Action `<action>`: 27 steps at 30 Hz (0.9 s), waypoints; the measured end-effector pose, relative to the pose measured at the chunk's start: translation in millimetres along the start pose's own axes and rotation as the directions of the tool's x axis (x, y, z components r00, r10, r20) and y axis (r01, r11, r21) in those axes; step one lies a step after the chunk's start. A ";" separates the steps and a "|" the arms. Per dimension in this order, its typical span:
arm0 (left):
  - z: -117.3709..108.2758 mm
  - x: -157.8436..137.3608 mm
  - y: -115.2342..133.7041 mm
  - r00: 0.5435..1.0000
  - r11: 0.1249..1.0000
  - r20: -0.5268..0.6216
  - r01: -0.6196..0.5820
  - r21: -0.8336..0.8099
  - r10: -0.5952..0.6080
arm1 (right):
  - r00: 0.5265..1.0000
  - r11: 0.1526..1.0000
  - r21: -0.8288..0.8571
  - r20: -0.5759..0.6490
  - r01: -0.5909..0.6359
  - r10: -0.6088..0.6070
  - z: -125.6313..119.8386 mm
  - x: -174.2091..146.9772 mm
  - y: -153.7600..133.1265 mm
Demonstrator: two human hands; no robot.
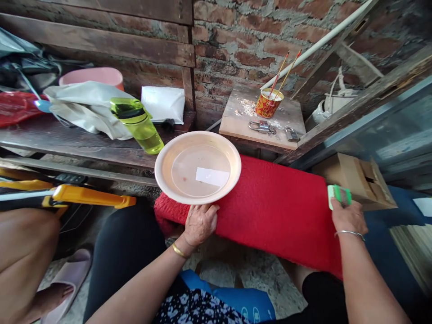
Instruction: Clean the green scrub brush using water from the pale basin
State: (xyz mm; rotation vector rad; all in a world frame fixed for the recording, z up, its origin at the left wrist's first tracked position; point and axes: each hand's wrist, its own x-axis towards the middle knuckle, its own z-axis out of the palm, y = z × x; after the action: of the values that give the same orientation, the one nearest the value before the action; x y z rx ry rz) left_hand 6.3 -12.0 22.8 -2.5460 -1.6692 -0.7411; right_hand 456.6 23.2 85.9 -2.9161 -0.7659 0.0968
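A red cloth (276,202) covers a long, low bench in front of me. On its left end stands a cream plastic basin (162,173) with what looks like clear water inside and a bright white patch on the bottom. My left hand (200,222) is at the near edge of the cloth, just below the basin rim; its fingers are curled and their tips partly hidden, so what they grip cannot be made out. At the far right end, my right hand (349,218) is closed around a green and white brush (339,195) by the cloth's edge.
A green water bottle (143,128) leans by the basin on a dark wooden bench (84,146). Behind, a small table (232,112) bears a tin with incense sticks (268,103) and padlocks (259,126). A cardboard box (347,173) stands right. Someone's bare leg (27,243) shows left.
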 end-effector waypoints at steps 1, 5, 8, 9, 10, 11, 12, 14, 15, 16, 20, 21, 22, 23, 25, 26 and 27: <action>-0.3 0.9 0.6 1.000 1.000 0.012 0.003 -0.004 -0.003 | 1.000 1.000 0.021 -0.011 0.012 -0.012 -4.0 -6.6 7.1; 0.1 2.6 -0.1 0.999 1.000 0.038 0.005 -0.024 -0.004 | 0.973 0.965 0.126 0.004 0.230 -0.232 -2.6 -78.0 -2.8; -0.4 1.7 -2.6 1.000 0.999 0.021 0.010 -0.052 -0.009 | 0.863 0.852 0.187 0.038 0.489 -0.503 12.9 -164.3 -33.2; -0.7 1.1 -3.5 1.000 0.998 0.007 0.009 -0.063 -0.009 | 0.778 0.770 0.193 0.046 0.608 -0.626 19.2 -192.6 -43.7; -1.0 0.6 -4.3 1.000 0.997 -0.010 0.005 -0.074 -0.006 | 0.722 0.715 0.205 0.052 0.668 -0.690 25.5 -217.5 -53.1; -1.1 0.1 -5.1 1.000 0.997 -0.029 0.000 -0.083 -0.002 | 0.658 0.654 0.199 0.054 0.730 -0.751 31.3 -236.9 -60.7; -0.9 -0.3 -5.8 0.999 0.996 -0.047 -0.005 -0.087 0.001 | 0.598 0.598 0.176 0.063 0.782 -0.799 35.7 -249.7 -65.8; 0.7 -0.6 -6.8 0.997 0.997 -0.075 -0.013 -0.081 0.007 | 0.584 0.590 0.112 0.086 0.800 -0.807 38.4 -252.6 -65.4; 1.9 -0.6 -6.9 0.997 0.997 -0.082 -0.013 -0.073 0.007 | 0.620 0.627 0.076 0.093 0.775 -0.779 35.6 -243.6 -58.9; 3.3 -0.5 -6.7 0.996 0.998 -0.085 -0.013 -0.062 0.008 | 0.681 0.686 0.042 0.093 0.726 -0.726 29.9 -229.4 -48.1; 8.5 0.4 -4.3 0.996 1.000 -0.090 -0.012 -0.024 0.010 | 0.903 0.901 -0.070 0.045 0.429 -0.426 -10.9 -156.1 23.7; 9.2 0.7 -3.6 0.996 1.000 -0.088 -0.012 -0.021 0.011 | 0.950 0.945 -0.089 0.028 0.314 -0.312 -20.8 -142.3 42.0; 9.6 1.1 -2.9 0.996 1.000 -0.084 -0.012 -0.021 0.010 | 0.975 0.971 -0.088 0.005 0.222 -0.222 -28.5 -133.1 57.3; 9.7 1.4 -2.4 0.997 1.000 -0.079 -0.010 -0.021 0.009 | 0.986 0.984 -0.068 -0.016 0.167 -0.169 -33.1 -129.3 68.3; 9.4 1.9 -2.0 0.998 1.000 -0.069 -0.007 -0.020 0.006 | 0.979 0.980 0.006 -0.041 0.200 -0.200 -31.2 -138.9 74.3; 9.1 2.1 -2.0 0.998 1.000 -0.067 -0.003 -0.016 0.002 | 0.960 0.959 0.045 -0.044 0.278 -0.276 -25.0 -152.1 69.0; 8.8 2.1 -2.2 0.998 1.000 -0.065 0.000 -0.009 -0.001 | 0.929 0.925 0.080 -0.037 0.371 -0.369 -15.9 -169.7 59.0</action>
State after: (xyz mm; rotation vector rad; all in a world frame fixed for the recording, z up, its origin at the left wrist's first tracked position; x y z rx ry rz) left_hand 8.4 -6.9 15.3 -2.4983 -1.6505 -0.8239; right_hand 339.1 -113.1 98.6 -2.6327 -1.2588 0.0599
